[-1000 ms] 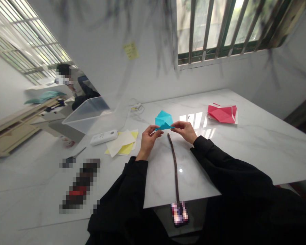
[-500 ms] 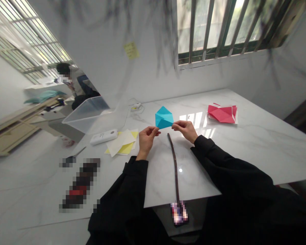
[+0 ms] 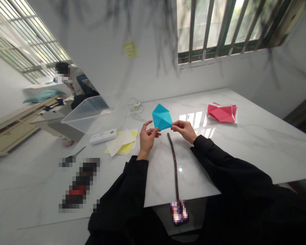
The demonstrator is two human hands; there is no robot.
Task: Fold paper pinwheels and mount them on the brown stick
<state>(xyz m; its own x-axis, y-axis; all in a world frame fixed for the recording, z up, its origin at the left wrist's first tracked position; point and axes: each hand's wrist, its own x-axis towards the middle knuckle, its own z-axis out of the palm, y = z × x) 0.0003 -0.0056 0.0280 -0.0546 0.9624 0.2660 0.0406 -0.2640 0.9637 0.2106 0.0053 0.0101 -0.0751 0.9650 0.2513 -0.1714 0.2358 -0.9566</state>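
Pinched btwn L hand (image 3: 147, 140) & R hand (image 3: 185, 131): folded blue paper (image 3: 162, 116), a lower corner each. Tabletop (image 3: 244, 149) stretches wide to the R, past red paper (image 3: 222, 114); stick (image 3: 175, 161) runs below hands to near edge. Dark item (image 3: 81, 182) on L's too blurred to ID from where I stand. Paper's just beyond fingertips.

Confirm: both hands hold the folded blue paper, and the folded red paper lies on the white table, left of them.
The side is wrong: the left hand and right hand hold the folded blue paper, but the head view shows the folded red paper on the white table to their right.
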